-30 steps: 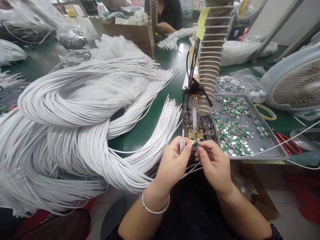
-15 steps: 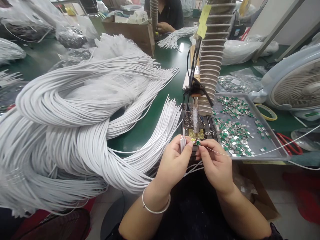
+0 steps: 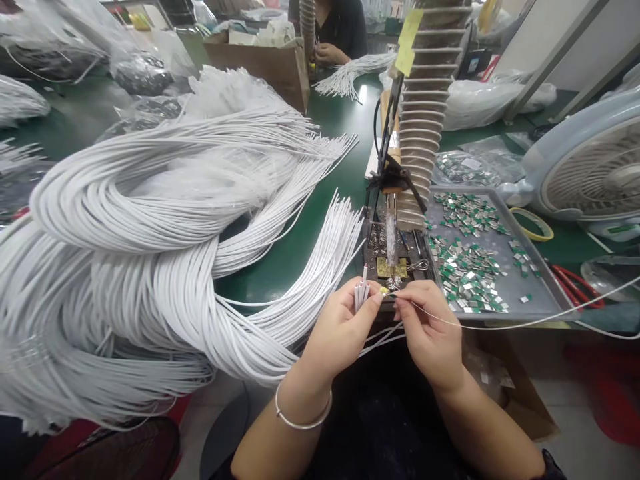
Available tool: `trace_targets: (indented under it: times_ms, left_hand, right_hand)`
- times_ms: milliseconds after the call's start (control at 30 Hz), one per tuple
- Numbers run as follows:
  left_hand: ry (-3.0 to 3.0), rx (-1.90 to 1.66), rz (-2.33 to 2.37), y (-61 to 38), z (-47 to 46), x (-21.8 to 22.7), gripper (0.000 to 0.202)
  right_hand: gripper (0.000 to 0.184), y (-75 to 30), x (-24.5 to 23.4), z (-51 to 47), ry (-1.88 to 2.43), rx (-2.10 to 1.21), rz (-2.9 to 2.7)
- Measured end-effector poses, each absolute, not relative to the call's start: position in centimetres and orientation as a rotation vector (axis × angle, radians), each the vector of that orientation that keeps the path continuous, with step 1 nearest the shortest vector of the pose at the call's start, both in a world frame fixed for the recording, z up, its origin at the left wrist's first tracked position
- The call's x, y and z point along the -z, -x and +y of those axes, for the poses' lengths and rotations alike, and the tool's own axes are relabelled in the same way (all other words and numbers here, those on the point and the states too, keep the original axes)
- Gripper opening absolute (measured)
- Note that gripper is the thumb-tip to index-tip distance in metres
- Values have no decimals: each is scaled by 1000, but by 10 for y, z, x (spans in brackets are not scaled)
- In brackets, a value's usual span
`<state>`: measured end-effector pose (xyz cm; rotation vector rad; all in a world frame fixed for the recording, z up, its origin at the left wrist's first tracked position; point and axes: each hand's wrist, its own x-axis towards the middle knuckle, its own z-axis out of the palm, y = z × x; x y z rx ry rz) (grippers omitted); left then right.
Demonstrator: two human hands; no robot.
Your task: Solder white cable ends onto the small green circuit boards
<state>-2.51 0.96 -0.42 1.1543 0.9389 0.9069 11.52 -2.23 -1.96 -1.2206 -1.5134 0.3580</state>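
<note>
My left hand (image 3: pixel 343 327) is closed around several white cables (image 3: pixel 361 293), whose cut ends stick up past the thumb. At its thumb and forefinger tips is a small yellow piece (image 3: pixel 384 291). My right hand (image 3: pixel 431 327) pinches a thin pale wire (image 3: pixel 480 327) that runs off to the right, its fingertips close to the yellow piece. A small dark part sits between the two hands, too tiny to make out. Just beyond the fingertips, a soldering iron (image 3: pixel 391 233) is fixed tip down over a yellow pad (image 3: pixel 386 268) with solder blobs.
Large bundles of white cable (image 3: pixel 150 227) cover the left side. A grey tray (image 3: pixel 537 303) of small green-and-metal connectors (image 3: pixel 467 273) stands at right, beside a fan (image 3: pixel 600 160) and red-handled pliers (image 3: pixel 580 288). A ribbed hose (image 3: pixel 425 107) hangs ahead. Another person (image 3: pixel 340 33) sits opposite.
Both hands have dropped slightly toward me and the left has shifted a little left. The green connector at the right fingertips no longer shows clearly. The thin wire hangs lower.
</note>
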Motion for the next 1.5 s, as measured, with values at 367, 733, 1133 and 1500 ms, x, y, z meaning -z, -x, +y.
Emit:
trace_targets:
  times_ms: [367,733,1133,1500]
  left_hand:
    - [-1323,-759,961,26,7,-1,12]
    - [-1354,-792,999,27,6,4,12]
    - [-1362,-764,1044,27,6,4,15]
    - [-1211,-779,1026,22,4,1,15]
  right_hand:
    - [23,-119,20,-23,1216,-278,-1563]
    - [20,-127,17,-20,1161,-443,-1736]
    - [14,-127,18,-21,1201,-230,-1824]
    - [13,-125,22,-23,1225,-105,-1839]
